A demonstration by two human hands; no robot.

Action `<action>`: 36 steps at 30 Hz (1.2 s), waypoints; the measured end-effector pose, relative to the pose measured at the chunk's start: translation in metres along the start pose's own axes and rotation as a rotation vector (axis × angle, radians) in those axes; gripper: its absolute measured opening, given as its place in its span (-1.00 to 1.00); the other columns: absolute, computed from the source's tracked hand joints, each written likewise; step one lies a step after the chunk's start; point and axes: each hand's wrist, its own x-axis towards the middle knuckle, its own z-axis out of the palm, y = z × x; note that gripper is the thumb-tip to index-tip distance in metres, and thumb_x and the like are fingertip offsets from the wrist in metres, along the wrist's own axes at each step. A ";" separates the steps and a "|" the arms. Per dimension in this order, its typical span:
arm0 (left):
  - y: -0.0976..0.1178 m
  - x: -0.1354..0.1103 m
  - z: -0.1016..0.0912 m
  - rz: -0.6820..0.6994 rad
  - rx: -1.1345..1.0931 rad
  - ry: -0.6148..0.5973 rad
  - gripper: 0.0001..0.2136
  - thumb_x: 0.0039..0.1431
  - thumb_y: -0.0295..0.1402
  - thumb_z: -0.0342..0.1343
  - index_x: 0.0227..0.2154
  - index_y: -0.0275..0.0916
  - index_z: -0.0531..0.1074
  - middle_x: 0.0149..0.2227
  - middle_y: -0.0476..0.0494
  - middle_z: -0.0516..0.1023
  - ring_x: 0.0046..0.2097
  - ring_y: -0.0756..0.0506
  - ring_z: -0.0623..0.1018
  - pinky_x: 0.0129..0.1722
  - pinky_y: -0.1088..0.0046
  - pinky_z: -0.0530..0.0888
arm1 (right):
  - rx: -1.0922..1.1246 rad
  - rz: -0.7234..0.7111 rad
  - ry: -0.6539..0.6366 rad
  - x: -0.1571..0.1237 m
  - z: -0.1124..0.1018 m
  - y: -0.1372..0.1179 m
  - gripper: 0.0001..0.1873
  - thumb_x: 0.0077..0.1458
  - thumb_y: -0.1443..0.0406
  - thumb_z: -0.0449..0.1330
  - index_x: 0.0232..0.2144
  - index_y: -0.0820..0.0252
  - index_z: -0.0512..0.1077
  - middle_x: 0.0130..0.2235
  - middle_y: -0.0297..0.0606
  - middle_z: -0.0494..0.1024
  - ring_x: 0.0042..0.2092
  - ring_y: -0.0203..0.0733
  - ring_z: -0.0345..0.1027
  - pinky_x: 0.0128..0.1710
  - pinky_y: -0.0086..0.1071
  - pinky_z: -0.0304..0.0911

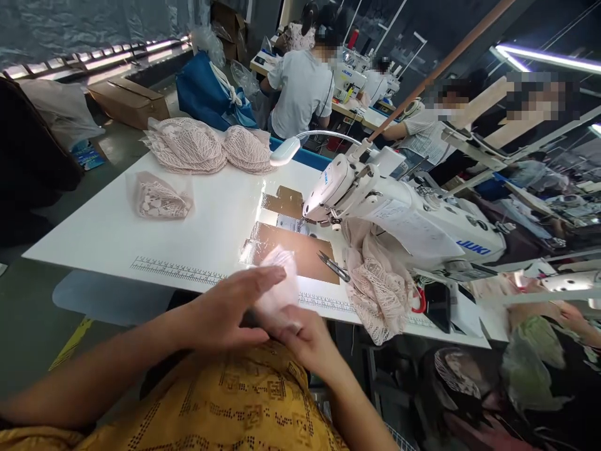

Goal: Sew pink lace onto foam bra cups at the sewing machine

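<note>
Since you've got that pale pink cloth (287,285) right between your hands, it's pretty easy to place: it's in front of you at the near edge of the white table (225,213). Your right hand (307,341) has its lower end, and your left hand (230,310) is up against its left side, fingers reaching across it. From this angle the top of the cloth overlaps the brown sheet (310,254), but I can't tell if it's actually touching it.

Lookwise, it's a soft, light piece, almost white at the top, standing up to a blunt peak and kinda smeared by motion blur, so don't ask me about the pattern or the edges.

As for your hands, the right one comes in from the lower right and is clamped on the cloth, thumb lying over it. Your left comes in from the lower left with the fingers stretched out toward the right and the thumb well apart below them. Can't tell how firmly those left fingertips press.

Around that, you've got small scissors (334,267) lying on the right end of the brown sheet, a bunch of pink lace (380,288) just beside them, and the sewing machine (394,200) beyond.
</note>
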 end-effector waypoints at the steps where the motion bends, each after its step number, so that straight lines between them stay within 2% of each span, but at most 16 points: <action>1: 0.004 0.003 0.003 -0.033 -0.047 -0.070 -0.32 0.13 -0.26 0.21 0.28 -0.13 0.07 0.20 -0.27 0.35 0.19 -0.28 0.38 0.18 0.17 0.33 | 0.001 -0.027 -0.056 0.003 0.006 -0.002 -0.80 0.18 0.17 0.19 -0.34 0.16 0.52 -0.41 -0.35 0.54 -0.37 -0.22 0.38 -0.35 -0.38 0.31; 3: 0.008 0.006 0.009 -0.135 -0.165 -0.163 -0.53 0.16 -0.30 0.13 0.15 -0.16 0.26 0.00 -0.18 0.51 -0.03 -0.20 0.52 -0.03 0.30 0.45 | -0.039 -0.113 -0.034 0.006 0.008 -0.009 -0.86 0.16 0.23 0.17 -0.34 0.14 0.50 -0.39 -0.33 0.54 -0.37 -0.21 0.38 -0.34 -0.37 0.29; 6: 0.005 -0.002 0.013 -0.260 -0.237 -0.128 -0.82 0.15 -0.40 0.05 -0.18 -0.21 0.44 -0.24 -0.07 0.55 -0.24 -0.11 0.51 -0.23 0.44 0.42 | -0.139 -0.290 0.182 0.000 -0.008 -0.024 -0.94 0.09 0.35 0.18 -0.36 0.08 0.45 -0.38 -0.30 0.53 -0.35 -0.19 0.40 -0.36 -0.35 0.28; 9: -0.004 -0.015 0.014 -0.362 -0.240 -0.030 -0.88 0.21 -0.38 0.01 -0.35 -0.24 0.43 -0.36 -0.05 0.50 -0.31 -0.08 0.46 -0.29 0.46 0.37 | -0.158 -0.414 0.580 -0.009 -0.026 -0.032 -0.87 0.02 0.39 0.23 -0.40 0.03 0.39 -0.40 -0.29 0.48 -0.36 -0.16 0.38 -0.39 -0.32 0.26; 11: -0.007 -0.021 0.015 -0.412 -0.391 -0.052 -0.80 0.28 -0.27 -0.02 -0.35 -0.24 0.44 -0.35 -0.07 0.51 -0.30 -0.09 0.47 -0.29 0.45 0.39 | -0.165 -0.373 0.785 -0.010 -0.032 -0.031 -0.87 0.01 0.37 0.24 -0.39 0.02 0.38 -0.38 -0.30 0.46 -0.35 -0.16 0.36 -0.36 -0.31 0.27; 12: -0.006 -0.023 0.015 -0.423 -0.516 -0.091 -0.76 0.30 -0.22 -0.02 -0.32 -0.24 0.46 -0.32 -0.08 0.53 -0.27 -0.11 0.50 -0.26 0.43 0.42 | -0.165 -0.301 0.770 -0.008 -0.032 -0.027 -0.89 0.01 0.35 0.24 -0.39 0.04 0.39 -0.38 -0.30 0.46 -0.35 -0.17 0.36 -0.36 -0.32 0.26; 13: -0.004 -0.024 0.016 -0.420 -0.651 -0.147 -0.74 0.31 -0.19 -0.03 -0.25 -0.24 0.48 -0.28 -0.11 0.54 -0.23 -0.13 0.52 -0.22 0.41 0.44 | -0.151 -0.200 0.659 -0.004 -0.031 -0.023 -0.93 0.02 0.33 0.24 -0.39 0.06 0.41 -0.39 -0.31 0.46 -0.35 -0.19 0.35 -0.37 -0.35 0.26; 16: 0.003 -0.023 0.012 -0.316 -0.959 -0.248 -0.65 0.31 -0.24 0.02 0.11 -0.17 0.37 -0.03 -0.23 0.51 -0.08 -0.18 0.54 -0.19 0.39 0.50 | 0.040 0.090 0.076 0.010 -0.020 -0.003 -0.89 0.06 0.21 0.24 -0.38 0.12 0.49 -0.43 -0.34 0.48 -0.38 -0.22 0.35 -0.41 -0.39 0.29; 19: 0.006 -0.017 0.000 -0.237 -0.972 -0.196 -0.32 0.24 -0.33 0.12 0.34 0.11 -0.05 0.24 -0.26 0.26 -0.02 -0.15 0.52 -0.28 0.47 0.53 | 0.302 0.171 -0.194 0.020 -0.007 0.016 -0.73 -0.01 0.09 0.31 -0.33 0.15 0.55 -0.39 -0.31 0.56 -0.27 -0.12 0.42 -0.22 -0.27 0.39; 21: 0.000 -0.008 -0.010 -0.242 -0.826 -0.113 -0.25 0.21 -0.34 0.16 0.34 0.17 -0.12 0.30 -0.25 0.15 -0.02 -0.13 0.50 -0.31 0.51 0.53 | 0.398 0.200 -0.274 0.023 -0.003 0.024 -0.66 -0.05 0.08 0.34 -0.26 0.15 0.57 -0.31 -0.27 0.59 -0.20 -0.05 0.45 -0.11 -0.18 0.40; 24: -0.013 0.017 -0.019 -0.252 -0.587 -0.043 -0.22 0.13 -0.27 0.24 0.35 0.03 -0.03 0.31 -0.26 0.14 0.16 -0.24 0.38 -0.04 0.31 0.51 | 0.400 0.225 -0.287 0.029 -0.004 0.027 -0.64 -0.02 0.11 0.34 -0.17 0.13 0.56 -0.24 -0.24 0.61 -0.15 0.00 0.46 -0.09 -0.12 0.40; 26: -0.020 0.035 -0.021 -0.280 -0.584 -0.149 -0.19 0.04 -0.21 0.31 0.33 -0.07 0.06 0.29 -0.27 0.21 0.24 -0.31 0.29 0.15 0.17 0.39 | 0.361 0.209 -0.232 0.035 -0.010 0.025 -0.63 -0.03 0.13 0.35 -0.15 0.10 0.56 -0.24 -0.26 0.61 -0.15 0.00 0.47 -0.14 -0.14 0.41; 27: -0.023 0.044 -0.021 -0.303 -0.645 -0.234 -0.22 0.03 -0.19 0.31 0.30 -0.11 0.13 0.25 -0.28 0.29 0.23 -0.32 0.33 0.15 0.16 0.38 | 0.347 0.196 -0.202 0.037 -0.013 0.022 -0.63 -0.05 0.13 0.36 -0.16 0.09 0.56 -0.26 -0.28 0.61 -0.17 0.00 0.47 -0.17 -0.16 0.42; 30: -0.026 0.059 -0.021 -0.411 -0.861 -0.386 -0.49 0.10 -0.21 0.26 0.11 -0.21 0.39 0.02 -0.24 0.52 0.01 -0.23 0.53 -0.01 0.28 0.49 | 0.345 0.155 -0.124 0.045 -0.024 0.015 -0.72 -0.04 0.13 0.35 -0.24 0.08 0.58 -0.32 -0.31 0.60 -0.19 -0.04 0.48 -0.23 -0.25 0.41; 33: -0.030 0.060 -0.022 -0.503 -0.891 -0.366 -0.69 0.13 -0.27 0.23 -0.08 -0.26 0.49 -0.16 -0.16 0.58 -0.17 -0.13 0.57 -0.18 0.40 0.50 | 0.411 0.147 -0.013 0.049 -0.032 0.015 -0.72 -0.03 0.16 0.35 -0.23 0.10 0.57 -0.28 -0.28 0.62 -0.18 -0.07 0.49 -0.21 -0.29 0.40; 36: -0.036 0.057 -0.023 -0.508 -0.801 -0.349 -0.87 0.12 -0.35 0.20 -0.29 -0.27 0.51 -0.35 -0.06 0.54 -0.33 -0.04 0.52 -0.34 0.52 0.44 | 0.527 0.187 0.126 0.050 -0.033 0.019 -0.50 -0.07 0.20 0.38 -0.02 0.06 0.47 -0.17 -0.26 0.61 -0.15 -0.11 0.50 -0.14 -0.28 0.40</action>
